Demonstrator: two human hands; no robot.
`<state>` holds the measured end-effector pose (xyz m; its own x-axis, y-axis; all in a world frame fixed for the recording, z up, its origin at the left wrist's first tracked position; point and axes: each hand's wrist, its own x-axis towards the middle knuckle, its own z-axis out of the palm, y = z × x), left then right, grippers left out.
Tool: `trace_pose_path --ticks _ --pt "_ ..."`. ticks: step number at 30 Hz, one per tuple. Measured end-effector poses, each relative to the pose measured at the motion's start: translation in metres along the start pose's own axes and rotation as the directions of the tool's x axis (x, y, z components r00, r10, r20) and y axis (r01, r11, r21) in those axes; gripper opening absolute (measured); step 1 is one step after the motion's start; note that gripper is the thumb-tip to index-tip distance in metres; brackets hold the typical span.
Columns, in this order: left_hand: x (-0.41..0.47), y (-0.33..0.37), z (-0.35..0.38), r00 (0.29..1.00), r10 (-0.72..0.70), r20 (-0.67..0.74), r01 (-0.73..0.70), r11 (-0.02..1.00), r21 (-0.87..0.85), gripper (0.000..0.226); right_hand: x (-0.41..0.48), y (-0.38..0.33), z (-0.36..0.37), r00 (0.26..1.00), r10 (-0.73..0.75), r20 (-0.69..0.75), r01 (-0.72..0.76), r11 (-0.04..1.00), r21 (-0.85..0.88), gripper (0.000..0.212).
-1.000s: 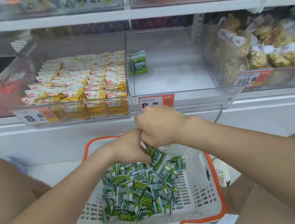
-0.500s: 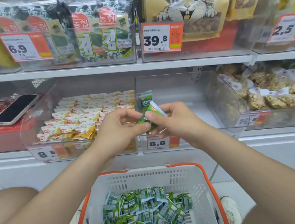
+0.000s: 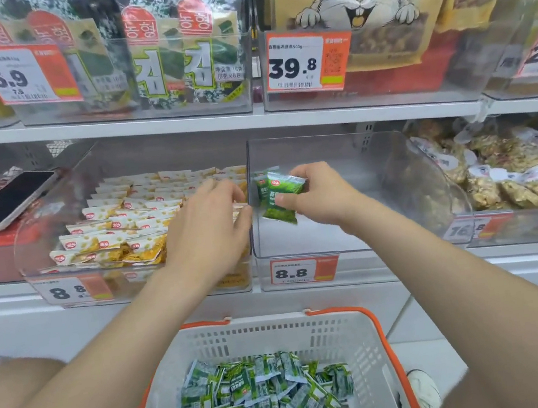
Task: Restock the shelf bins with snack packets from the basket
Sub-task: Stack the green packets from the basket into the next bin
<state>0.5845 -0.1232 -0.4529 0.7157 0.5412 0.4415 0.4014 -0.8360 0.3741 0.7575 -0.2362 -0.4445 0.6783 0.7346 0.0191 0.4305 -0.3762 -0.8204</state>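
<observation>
My right hand (image 3: 320, 195) pinches a green snack packet (image 3: 280, 198) over the nearly bare clear bin (image 3: 364, 249) with the 8.8 tag. One more green packet (image 3: 262, 184) stands at that bin's back left. My left hand (image 3: 208, 226) hovers with loosely bent fingers over the neighbouring bin of yellow-and-white packets (image 3: 119, 231), close to the divider, holding nothing. Below, the white basket with an orange rim (image 3: 358, 333) holds a heap of green packets (image 3: 261, 402).
A black phone (image 3: 6, 201) lies on the bin at far left. A bin of brown wrapped snacks (image 3: 516, 176) sits to the right. The upper shelf (image 3: 249, 120) carries seaweed packs and large nut bags close above the bins. My knees flank the basket.
Both hands rose from the basket to the shelf. The packet, held between both hands half a second ago, is now in my right hand alone inside the bin; my left hand moved away leftward.
</observation>
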Motion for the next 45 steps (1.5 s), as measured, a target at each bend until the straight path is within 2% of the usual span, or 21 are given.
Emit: trace_pose_path --ticks 2,4,6,10,12,14,17,21,23,27,31,33,35,37,39,41,43,45 --pt "0.009 -0.001 0.006 0.997 -0.017 0.074 0.017 1.0 -0.004 0.036 0.021 0.01 0.006 1.0 -0.007 0.013 0.009 0.982 -0.19 0.012" --pt "0.017 0.0 0.01 0.991 -0.014 0.13 0.015 1.0 -0.005 0.043 0.043 0.021 0.015 1.0 0.012 0.018 -0.005 0.939 -0.343 0.017" --pt "0.023 0.0 0.014 0.984 -0.016 0.175 0.014 1.0 0.017 0.04 0.065 0.029 0.026 0.999 0.032 0.006 -0.026 0.901 -0.433 0.032" --pt "0.026 -0.002 0.022 0.974 -0.023 0.224 0.02 1.0 0.013 0.021 0.097 0.035 0.042 0.996 0.083 0.017 -0.065 0.877 -0.477 0.065" --pt "0.027 -0.004 0.023 0.977 -0.012 0.213 0.013 1.0 -0.001 0.021 0.109 0.037 0.046 0.996 0.092 0.014 -0.069 0.828 -0.556 0.061" --pt "0.027 -0.005 0.025 0.978 -0.011 0.208 0.014 1.0 -0.014 0.028 0.119 0.039 0.05 0.994 0.109 0.016 -0.075 0.779 -0.623 0.041" --pt "0.025 -0.006 0.03 0.98 -0.016 0.199 0.021 0.999 -0.026 0.034 0.132 0.041 0.053 0.992 0.125 -0.036 -0.118 0.751 -0.649 0.039" --pt "0.024 -0.009 0.035 0.984 -0.009 0.175 0.015 0.999 -0.033 0.032 0.136 0.042 0.057 0.979 0.112 -0.173 -0.186 0.845 -0.502 0.076" --pt "0.024 -0.009 0.036 0.985 0.003 0.17 0.001 1.0 -0.026 0.031 0.135 0.044 0.058 0.971 0.11 -0.212 -0.206 0.837 -0.507 0.086" --pt "0.02 -0.011 0.036 0.987 0.032 0.158 -0.027 0.999 -0.035 0.022 0.131 0.05 0.061 0.982 0.111 -0.15 -0.177 0.807 -0.564 0.044" --pt "0.018 -0.014 0.034 0.979 0.061 0.196 -0.048 0.996 -0.07 0.024 0.11 0.038 0.051 0.991 0.081 0.107 -0.006 0.822 -0.57 0.035" --pt "0.014 -0.015 0.03 0.976 0.085 0.2 -0.071 0.995 -0.074 0.027 0.091 0.028 0.04 0.982 0.077 0.173 0.033 0.828 -0.559 0.03" --pt "0.006 -0.01 0.024 0.978 0.101 0.18 -0.085 0.992 -0.093 0.036 0.07 0.019 0.031 0.99 0.012 0.142 0.069 0.827 -0.558 0.028" --pt "-0.007 -0.002 0.016 0.99 0.099 0.104 -0.086 0.989 -0.117 0.04 0.039 0.004 0.025 0.992 -0.118 0.033 0.116 0.815 -0.568 0.031" --pt "-0.021 0.008 0.006 0.996 0.086 -0.022 -0.087 0.992 -0.094 0.027 0.0 -0.014 0.021 0.963 -0.261 -0.07 0.181 0.816 -0.548 0.033" --pt "-0.034 0.013 -0.005 0.997 0.041 -0.067 -0.041 0.999 -0.002 0.019 -0.039 -0.029 0.022 0.922 -0.371 -0.109 0.259 0.802 -0.538 0.031" --pt "-0.048 0.013 -0.009 0.999 -0.02 0.046 0.013 0.989 0.145 0.023 -0.077 -0.039 0.026 0.915 -0.401 -0.048 0.311 0.774 -0.552 0.031" --pt "-0.062 0.008 -0.006 0.963 -0.052 0.264 -0.035 0.95 0.312 0.02 -0.106 -0.038 0.036 0.922 -0.368 0.117 0.36 0.709 -0.606 0.026"
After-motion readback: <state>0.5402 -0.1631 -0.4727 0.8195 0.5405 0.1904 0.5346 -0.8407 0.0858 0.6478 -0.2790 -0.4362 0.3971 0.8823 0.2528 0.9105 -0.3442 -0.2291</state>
